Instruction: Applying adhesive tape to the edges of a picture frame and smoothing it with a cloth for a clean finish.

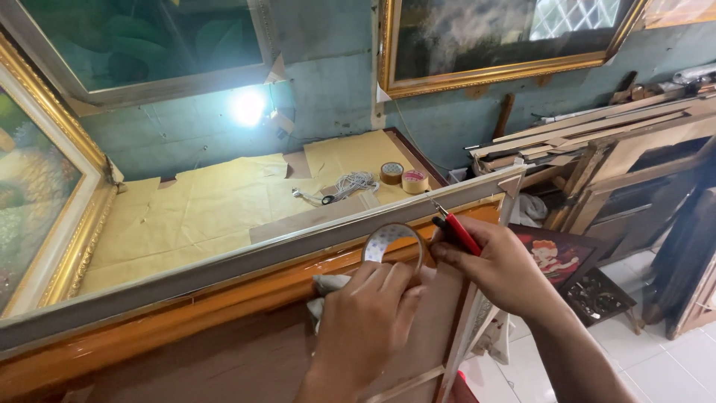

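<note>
1. Orange-brown glossy tape runs along the edge of a large picture frame (pixel 246 257) that stands on its side across the middle of the view, its pale silver moulding uppermost.
2. Left hand (pixel 365 325) rests against the back of this frame, fingers curled and pinching a roll of tape (pixel 393 242) whose loop rises just above the fingertips, close under the frame's top edge.
3. A crumpled white cloth (pixel 326 287) is tucked under the same hand, showing at its left side.
4. Right hand (pixel 503 272) sits just right of the roll, nearly touching it, fingers closed around a red-handled cutter (pixel 455 227) that points up and left toward the frame's edge.
5. The cutter's tip lies just beside the upper right of the tape loop; whether it touches the tape cannot be told.
6. Beyond the frame lies a table covered in tan paper (pixel 216 205).
7. On that paper, well apart from the hands, stand two tape rolls (pixel 403 177) with a bundle of white cord (pixel 350 184) just left of them.
8. Gold-framed paintings (pixel 492 41) hang on the blue-green wall, and a bright lamp (pixel 247 107) shines between them.
9. Wooden slats and empty frames (pixel 611 149) are stacked at the right, above a white tiled floor (pixel 656 366).
</note>
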